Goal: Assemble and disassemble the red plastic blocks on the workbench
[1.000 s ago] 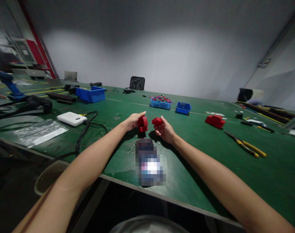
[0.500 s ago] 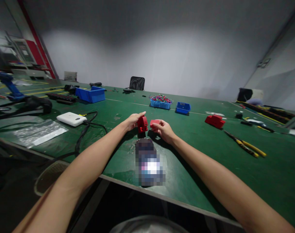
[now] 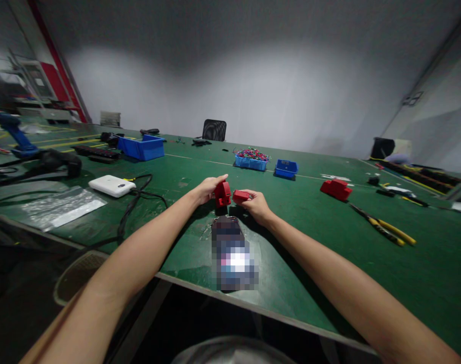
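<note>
My left hand [image 3: 206,189] is closed on a red plastic block with a notched, stepped side [image 3: 223,194], its thumb along the top. Just right of it, my right hand [image 3: 256,205] pinches a smaller red rectangular block [image 3: 240,196] between thumb and fingers. A narrow gap separates the two red pieces. Below them on the green table lies a dark, phone-like object [image 3: 230,253], blurred out, with a bright patch on it. Farther right rests another red block [image 3: 335,189], touched by neither hand.
Yellow-handled pliers [image 3: 385,227] lie at the right. Beyond my hands stand a blue bin of coloured wires [image 3: 251,162], a small blue bin [image 3: 286,169] and a larger blue bin [image 3: 142,149]. Left are a white box [image 3: 112,186], black cables [image 3: 135,199] and a plastic bag [image 3: 63,207].
My right hand has turned the smaller red block and shifted it slightly left and down, nearer the left piece. My left hand stays nearly in place.
</note>
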A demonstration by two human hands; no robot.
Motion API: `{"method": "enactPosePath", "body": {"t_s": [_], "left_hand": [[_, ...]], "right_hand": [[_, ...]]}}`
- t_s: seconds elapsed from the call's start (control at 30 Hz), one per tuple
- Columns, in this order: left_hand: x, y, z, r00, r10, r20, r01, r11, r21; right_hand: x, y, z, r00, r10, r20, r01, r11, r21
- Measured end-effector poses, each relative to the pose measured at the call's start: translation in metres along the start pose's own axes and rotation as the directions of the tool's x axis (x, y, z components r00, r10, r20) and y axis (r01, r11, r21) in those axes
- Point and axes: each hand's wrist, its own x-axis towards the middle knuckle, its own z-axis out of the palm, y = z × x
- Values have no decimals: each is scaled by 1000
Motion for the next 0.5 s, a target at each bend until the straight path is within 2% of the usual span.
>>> {"method": "enactPosePath", "body": {"t_s": [0.2,0.37,0.5], "left_hand": [[2,-1,-1,1000,-3,11,3,1000,3],[3,-2,-2,1000,-9,13,9,1000,-13],[3,-1,-1,999,-46,9,47,998,-50]], "right_hand": [[0,0,1,1000,-18,10,18,1000,-1],[-1,-3,0,997,-74,7,74,995,-74],[-2,-5,1,1000,-5,-21,2,991,-136]]}}
